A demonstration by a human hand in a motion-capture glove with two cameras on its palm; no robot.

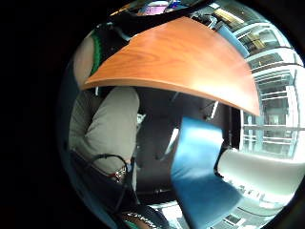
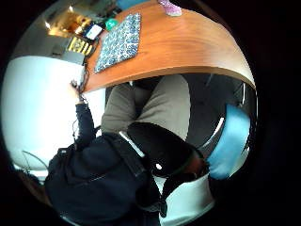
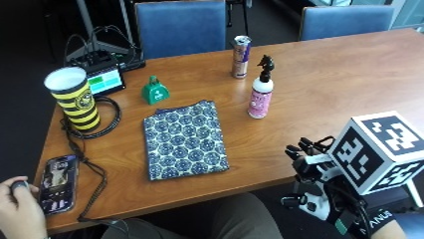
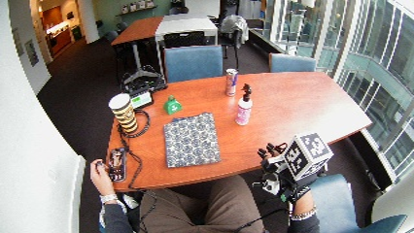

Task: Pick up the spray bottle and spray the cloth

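Bottle first: the white-and-pink spray bottle with a black trigger head [image 3: 261, 94] is standing upright on the wooden tabletop [image 3: 331, 74], just beside the blue patterned folded cloth [image 3: 185, 139]. Your gloved right hand [image 3: 310, 164] is hovering off the near edge, fingers relaxed, holding nothing. You are reaching over bare wood; the slim drink can [image 3: 240, 56] behind is crowding the far side.
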